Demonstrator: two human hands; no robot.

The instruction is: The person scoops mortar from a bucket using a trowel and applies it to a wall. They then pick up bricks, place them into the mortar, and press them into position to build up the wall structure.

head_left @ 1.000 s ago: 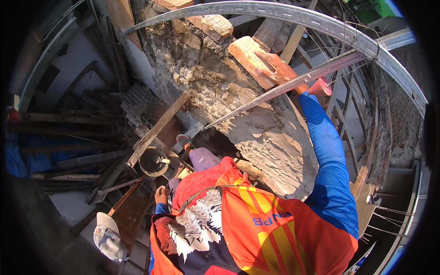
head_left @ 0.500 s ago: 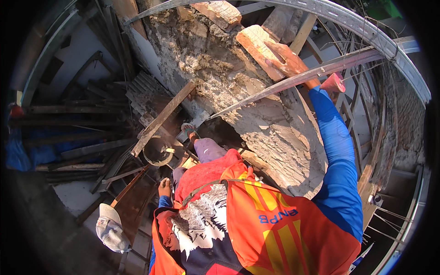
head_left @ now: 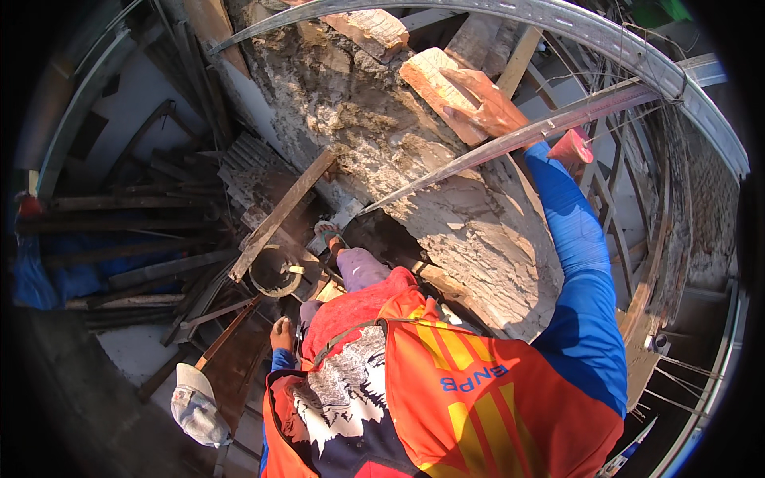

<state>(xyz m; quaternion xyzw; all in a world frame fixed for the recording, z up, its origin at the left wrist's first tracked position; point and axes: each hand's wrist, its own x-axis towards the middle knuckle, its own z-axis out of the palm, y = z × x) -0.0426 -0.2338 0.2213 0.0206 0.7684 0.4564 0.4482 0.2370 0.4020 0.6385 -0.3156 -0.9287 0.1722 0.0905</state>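
An orange-brown brick (head_left: 421, 73) lies at the top edge of a rough mortar-covered wall (head_left: 366, 119). My right hand (head_left: 496, 110) reaches over it from the right, with fingers and thumb wrapped on its near end. A thin metal strip (head_left: 510, 145) crosses in front of my right wrist. Low beside my left thigh hangs my left hand (head_left: 282, 334), its fingers curled and nothing visible in them. It is nearest a brown board (head_left: 243, 362) and a grey cap (head_left: 196, 405).
Another brick (head_left: 374, 30) sits farther left along the wall top. A bucket (head_left: 275, 271) stands by my foot, under a slanting plank (head_left: 283, 215). Stacked timber (head_left: 135, 203) fills the left side. A curved metal channel (head_left: 574, 24) arches overhead; a pink cone-shaped piece (head_left: 571, 146) hangs near my right forearm.
My right hand has shifted slightly left and its fingers bend more closely round the brick. The brick keeps its place on the wall. My left hand stays low at my side.
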